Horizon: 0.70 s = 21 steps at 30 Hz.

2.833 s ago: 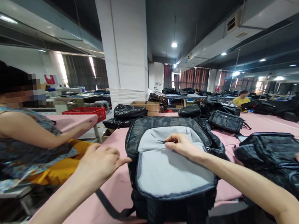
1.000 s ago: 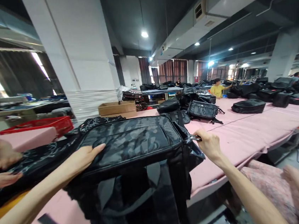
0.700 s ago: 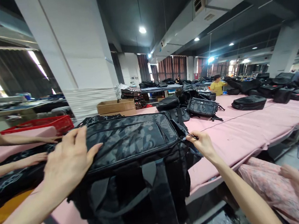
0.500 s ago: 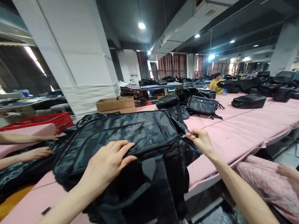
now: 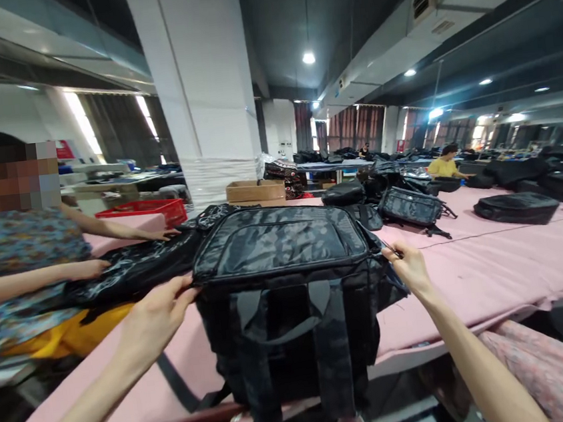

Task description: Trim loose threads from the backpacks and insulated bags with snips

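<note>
A black camouflage backpack [image 5: 285,244] stands in front of me on the pink-covered table [image 5: 470,278], its patterned panel facing up. Straps and a handle loop hang down its near side. My left hand [image 5: 159,318] pinches the left corner of the upper rim between thumb and fingers. Beside the right corner is my right hand [image 5: 411,268], closed around small dark thread snips [image 5: 390,250], mostly hidden in the fingers. Their tip points at the bag's side, where a grey flap hangs; whether it touches cannot be made out.
On the left a seated person in a patterned top [image 5: 19,252] handles a black printed bag [image 5: 141,269]. Behind the backpack stand a cardboard box [image 5: 254,192] and a red crate [image 5: 174,212]. More bags [image 5: 409,207] lie at right. Pink floral cloth [image 5: 538,358] shows low right.
The grey-lined flap, open at first, is now closed over the backpack. My left hand has moved from the panel's near edge to its left corner. My view has swung left.
</note>
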### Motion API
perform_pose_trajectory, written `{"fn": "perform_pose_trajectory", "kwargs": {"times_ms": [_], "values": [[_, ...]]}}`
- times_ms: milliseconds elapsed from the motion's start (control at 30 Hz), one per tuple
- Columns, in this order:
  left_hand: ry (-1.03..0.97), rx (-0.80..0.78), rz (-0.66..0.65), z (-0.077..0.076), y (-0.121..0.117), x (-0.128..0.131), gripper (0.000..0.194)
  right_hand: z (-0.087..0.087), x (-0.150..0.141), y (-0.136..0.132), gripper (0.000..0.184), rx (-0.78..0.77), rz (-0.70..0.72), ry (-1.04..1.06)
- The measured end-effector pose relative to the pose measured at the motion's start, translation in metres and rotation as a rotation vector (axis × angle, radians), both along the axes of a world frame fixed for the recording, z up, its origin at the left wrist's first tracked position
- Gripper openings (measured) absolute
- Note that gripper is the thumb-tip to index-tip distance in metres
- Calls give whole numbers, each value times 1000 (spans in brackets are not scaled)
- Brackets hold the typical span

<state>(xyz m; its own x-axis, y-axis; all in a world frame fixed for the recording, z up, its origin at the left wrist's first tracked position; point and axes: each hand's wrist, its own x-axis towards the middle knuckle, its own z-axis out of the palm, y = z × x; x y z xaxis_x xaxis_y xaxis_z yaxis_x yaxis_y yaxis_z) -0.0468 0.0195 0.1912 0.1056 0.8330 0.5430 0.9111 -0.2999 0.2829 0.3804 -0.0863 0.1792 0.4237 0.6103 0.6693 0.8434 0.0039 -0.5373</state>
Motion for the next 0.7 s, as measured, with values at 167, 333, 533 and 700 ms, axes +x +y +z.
{"fn": "perform_pose_trajectory", "kwargs": {"times_ms": [167, 333, 533, 700], "values": [[420, 94, 186, 24, 9, -23, 42, 5, 4, -7, 34, -15, -71, -117], [440, 190, 137, 40, 20, -21, 41, 5, -1, -11, 29, -66, -72, -102], [260, 611, -494, 34, -15, 99, 23, 11, -15, -25, 36, -5, -25, -160], [335, 349, -728, 27, -30, 189, 16, 11, -22, -34, 18, 126, 80, -419]]}}
